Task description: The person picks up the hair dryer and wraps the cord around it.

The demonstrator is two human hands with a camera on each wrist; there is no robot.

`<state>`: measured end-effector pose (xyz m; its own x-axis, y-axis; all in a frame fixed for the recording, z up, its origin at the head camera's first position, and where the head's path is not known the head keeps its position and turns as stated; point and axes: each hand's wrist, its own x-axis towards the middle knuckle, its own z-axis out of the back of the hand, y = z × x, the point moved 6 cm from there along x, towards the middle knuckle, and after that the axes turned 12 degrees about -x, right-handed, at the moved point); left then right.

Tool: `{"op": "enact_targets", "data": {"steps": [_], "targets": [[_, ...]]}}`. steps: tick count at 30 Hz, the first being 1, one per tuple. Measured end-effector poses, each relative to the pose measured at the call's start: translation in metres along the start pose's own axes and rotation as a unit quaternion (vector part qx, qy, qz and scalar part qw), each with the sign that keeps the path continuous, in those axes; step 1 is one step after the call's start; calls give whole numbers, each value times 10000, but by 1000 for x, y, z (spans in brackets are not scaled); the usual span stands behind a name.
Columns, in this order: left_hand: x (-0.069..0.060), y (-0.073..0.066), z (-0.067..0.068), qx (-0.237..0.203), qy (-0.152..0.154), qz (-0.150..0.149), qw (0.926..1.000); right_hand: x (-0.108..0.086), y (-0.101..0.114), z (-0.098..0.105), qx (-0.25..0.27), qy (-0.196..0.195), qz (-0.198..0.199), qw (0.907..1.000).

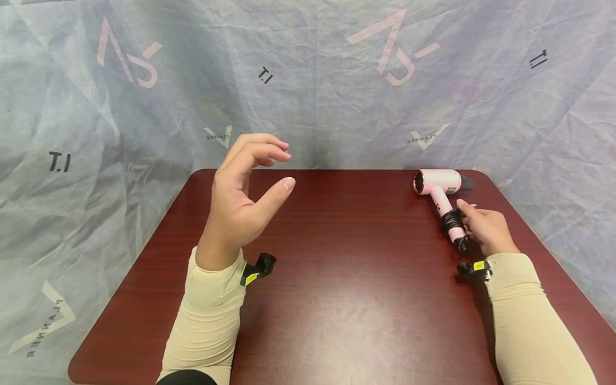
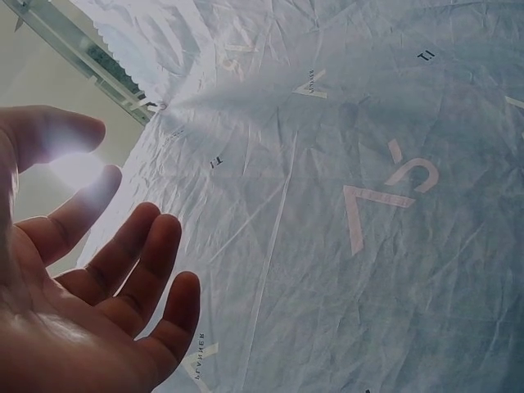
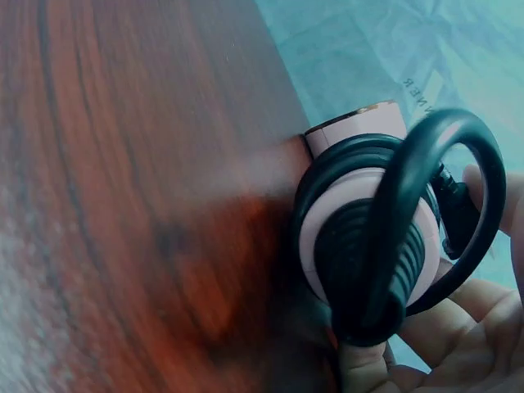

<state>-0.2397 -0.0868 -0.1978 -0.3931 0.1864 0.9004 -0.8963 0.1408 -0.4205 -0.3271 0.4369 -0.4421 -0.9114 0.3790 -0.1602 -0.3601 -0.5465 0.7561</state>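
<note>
A pink hair dryer (image 1: 440, 183) lies at the back right of the table, its barrel opening facing left and a black nozzle at the other end. Black cord (image 1: 451, 218) is wound round its handle. My right hand (image 1: 488, 227) grips the handle from the right; the right wrist view has the fingers (image 3: 458, 327) curled beneath the handle end, behind a loop of cord (image 3: 483, 155). Raised over the left part of the table, my left hand (image 1: 245, 198) holds nothing. Its fingers (image 2: 160, 254) are loosely bent and the thumb stands apart.
The dark red-brown table (image 1: 356, 278) has rounded back corners. Grey-blue printed cloth (image 1: 313, 80) hangs behind it and along both sides. A small black camera (image 1: 260, 264) sits on the left wrist, another camera (image 1: 471, 269) on the right.
</note>
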Motion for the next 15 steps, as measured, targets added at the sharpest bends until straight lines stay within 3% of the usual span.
{"op": "enact_targets", "data": {"steps": [9, 12, 15], "targets": [[1, 2, -1, 27, 44, 38, 10000, 2, 3, 2, -38, 222, 162, 9996], [1, 2, -1, 34, 56, 41, 10000, 3, 6, 3, -251, 84, 263, 9993], [1, 3, -2, 44, 81, 65, 9999, 1, 12, 4, -785, -214, 452, 9957]]}}
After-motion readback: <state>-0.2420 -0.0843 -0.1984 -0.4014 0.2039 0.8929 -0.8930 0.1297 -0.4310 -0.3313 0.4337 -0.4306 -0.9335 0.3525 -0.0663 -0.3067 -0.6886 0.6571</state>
